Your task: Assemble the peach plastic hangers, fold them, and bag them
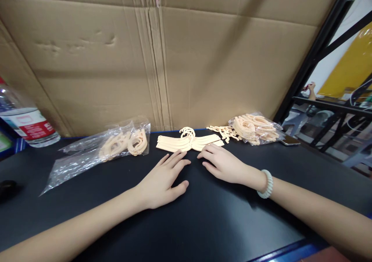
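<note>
A row of cream plastic hangers (171, 142) lies overlapped at the far middle of the table, hooks bunched at the centre. My left hand (162, 182) rests palm down in front of them, fingers spread and holding nothing; its fingertips reach the lower edge of the hangers. My right hand (223, 164) is at their right end, fingers loosely bent and apart, with nothing seen in it. Whether its fingertips touch the hangers I cannot tell. Just right of the hangers lies a loose pile of small cream hooks (226, 132).
A clear bag (75, 173) with cream curved parts lies at left, another bag of cream parts (255, 128) at right, beside a phone (290, 140). A large bottle (29, 122) stands far left. Cardboard (203, 60) walls off the back of the black table (203, 223).
</note>
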The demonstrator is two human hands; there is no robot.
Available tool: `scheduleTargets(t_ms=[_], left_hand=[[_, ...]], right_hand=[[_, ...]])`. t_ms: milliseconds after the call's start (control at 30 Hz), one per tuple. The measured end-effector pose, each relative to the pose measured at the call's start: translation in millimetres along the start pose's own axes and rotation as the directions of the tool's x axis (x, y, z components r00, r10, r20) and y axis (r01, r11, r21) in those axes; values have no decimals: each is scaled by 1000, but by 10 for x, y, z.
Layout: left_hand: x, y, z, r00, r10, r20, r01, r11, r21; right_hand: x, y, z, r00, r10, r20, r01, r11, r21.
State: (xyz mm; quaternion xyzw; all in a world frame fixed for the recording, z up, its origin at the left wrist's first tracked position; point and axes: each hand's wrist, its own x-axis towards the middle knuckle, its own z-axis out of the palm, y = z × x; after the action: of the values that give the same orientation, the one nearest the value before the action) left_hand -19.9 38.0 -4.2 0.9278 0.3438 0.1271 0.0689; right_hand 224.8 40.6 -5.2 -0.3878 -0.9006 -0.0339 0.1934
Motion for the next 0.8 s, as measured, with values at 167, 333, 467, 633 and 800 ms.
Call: scheduleTargets(t_ms=[167,333,467,633,800], left_hand=[[5,11,-2,1000,-7,3,7,1000,19],[-2,19,-3,999,20,-25,-19,999,37],[-3,25,-3,996,53,-66,-51,998,31],[-1,18,10,995,60,-79,-57,998,36],[-6,12,12,996,57,-74,-53,997,56]], right_hand=[[2,7,-10,1000,-12,13,13,1000,-1],[8,6,-19,999,-28,28,29,1000,-10],[7,-2,-20,999,-35,37,36,999,-34],[6,5,-8,998,-43,36,45,997,-58],[13,8,4,998,-57,30,59,996,-69]])
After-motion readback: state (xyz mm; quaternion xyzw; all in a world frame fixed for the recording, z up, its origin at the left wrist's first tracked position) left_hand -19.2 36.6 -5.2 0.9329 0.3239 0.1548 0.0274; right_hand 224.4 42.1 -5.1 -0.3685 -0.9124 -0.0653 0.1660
